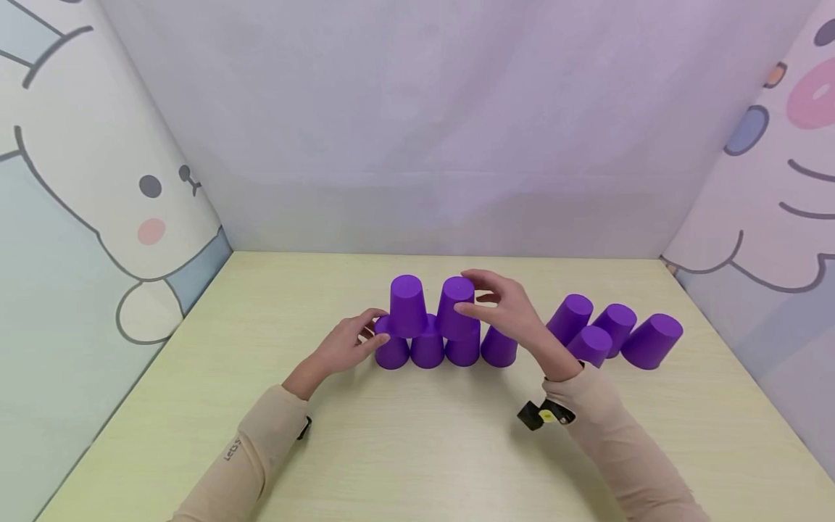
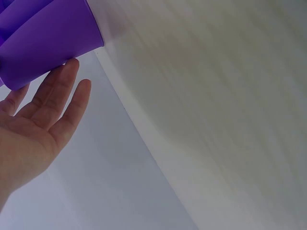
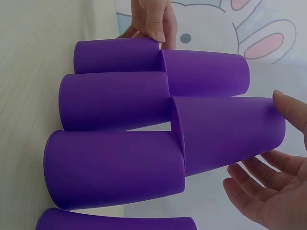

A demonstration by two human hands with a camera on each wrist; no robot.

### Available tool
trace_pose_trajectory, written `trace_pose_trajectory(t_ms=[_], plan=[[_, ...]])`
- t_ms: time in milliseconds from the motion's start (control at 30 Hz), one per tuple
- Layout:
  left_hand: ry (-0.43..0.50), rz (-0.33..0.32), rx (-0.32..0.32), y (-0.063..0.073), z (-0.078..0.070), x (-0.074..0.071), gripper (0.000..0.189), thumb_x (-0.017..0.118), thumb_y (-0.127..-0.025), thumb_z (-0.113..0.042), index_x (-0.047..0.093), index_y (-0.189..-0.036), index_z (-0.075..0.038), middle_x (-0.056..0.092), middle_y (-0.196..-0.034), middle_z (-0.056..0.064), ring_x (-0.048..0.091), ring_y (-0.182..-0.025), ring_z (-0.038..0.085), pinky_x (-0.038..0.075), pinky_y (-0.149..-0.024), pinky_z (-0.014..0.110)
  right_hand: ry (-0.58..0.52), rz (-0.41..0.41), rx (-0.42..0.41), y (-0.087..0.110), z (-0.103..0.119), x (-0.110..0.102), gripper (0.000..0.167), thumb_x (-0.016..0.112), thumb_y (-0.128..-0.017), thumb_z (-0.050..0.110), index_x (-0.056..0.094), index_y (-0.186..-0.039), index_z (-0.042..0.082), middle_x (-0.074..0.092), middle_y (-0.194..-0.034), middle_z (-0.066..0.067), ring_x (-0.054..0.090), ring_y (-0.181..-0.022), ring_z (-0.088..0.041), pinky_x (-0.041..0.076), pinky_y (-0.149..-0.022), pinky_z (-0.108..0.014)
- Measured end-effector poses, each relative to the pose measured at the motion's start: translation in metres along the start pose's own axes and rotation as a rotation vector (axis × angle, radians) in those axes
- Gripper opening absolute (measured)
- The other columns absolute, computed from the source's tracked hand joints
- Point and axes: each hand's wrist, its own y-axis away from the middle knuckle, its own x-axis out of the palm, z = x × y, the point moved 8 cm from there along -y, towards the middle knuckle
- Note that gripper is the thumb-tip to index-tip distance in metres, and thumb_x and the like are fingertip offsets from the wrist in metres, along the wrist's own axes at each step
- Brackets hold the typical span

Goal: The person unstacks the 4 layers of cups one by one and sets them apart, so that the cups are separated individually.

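Observation:
Several upside-down purple cups stand in a row on the table, with two more upside down on top, bridging the cups below. My left hand [image 1: 346,344] holds the leftmost bottom cup [image 1: 391,353] lightly between thumb and fingers. In the left wrist view some fingertips [image 2: 72,64] touch that cup's side. My right hand [image 1: 512,308] has its thumb and fingers about the right upper cup [image 3: 230,132], which rests on two bottom cups. The left upper cup [image 1: 407,308] stands beside it, untouched by either hand. At the row's right end, a bottom cup [image 1: 499,349] is partly behind my right hand.
Right of my right forearm, several more upside-down purple cups [image 1: 652,341] stand in a loose group, one partly hidden by my wrist. The pale wooden table [image 1: 404,449] meets a plain back wall [image 1: 430,181] and cartoon-printed side walls [image 1: 98,181].

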Motion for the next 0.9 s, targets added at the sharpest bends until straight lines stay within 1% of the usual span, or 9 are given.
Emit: trace_pose_trajectory(t_ms=[167,300,400,667,900], plan=[[0.001,-0.001,0.001,0.0,0.0,0.0,0.037,0.055,-0.092,-0.026,0.049,-0.122,-0.006,0.062,-0.093,0.006,0.06,-0.082,0.017,0.048,-0.066,0.029,-0.012,-0.003,0.004,-0.001,0.0,0.002,0.052,0.071,-0.08,0.021,0.052,-0.125,0.006,0.059,-0.113,-0.009,0.055,-0.101,-0.022,0.045,-0.086,-0.036],[-0.001,0.004,-0.009,0.0,0.002,0.001,0.037,0.055,-0.092,-0.026,0.049,-0.122,-0.006,0.062,-0.094,0.005,0.06,-0.082,0.016,0.048,-0.066,0.028,-0.024,-0.007,0.006,-0.001,0.0,0.003,0.049,0.071,-0.08,0.021,0.053,-0.123,0.006,0.06,-0.109,-0.008,0.056,-0.099,-0.022,0.045,-0.086,-0.036],[-0.001,0.005,-0.015,0.0,0.003,0.001,0.036,0.055,-0.092,-0.025,0.049,-0.123,-0.007,0.062,-0.094,0.005,0.06,-0.082,0.016,0.048,-0.067,0.028,-0.034,-0.011,0.01,0.0,0.001,0.003,0.048,0.071,-0.08,0.021,0.054,-0.122,0.006,0.06,-0.108,-0.008,0.056,-0.098,-0.021,0.045,-0.086,-0.035],[-0.005,-0.001,-0.003,0.0,0.003,0.001,0.036,0.054,-0.092,-0.026,0.049,-0.122,-0.007,0.062,-0.094,0.005,0.06,-0.082,0.016,0.048,-0.066,0.028,-0.052,-0.024,0.009,0.004,0.003,0.0,0.047,0.071,-0.081,0.019,0.053,-0.122,0.005,0.06,-0.108,-0.009,0.056,-0.097,-0.021,0.045,-0.086,-0.033],[-0.008,0.0,-0.007,0.001,0.001,0.001,0.036,0.054,-0.093,-0.027,0.049,-0.122,-0.006,0.062,-0.094,0.005,0.059,-0.082,0.016,0.048,-0.066,0.028,-0.077,-0.036,0.012,0.011,0.004,-0.007,0.046,0.07,-0.081,0.017,0.054,-0.121,0.005,0.06,-0.108,-0.01,0.056,-0.098,-0.021,0.044,-0.087,-0.036]])
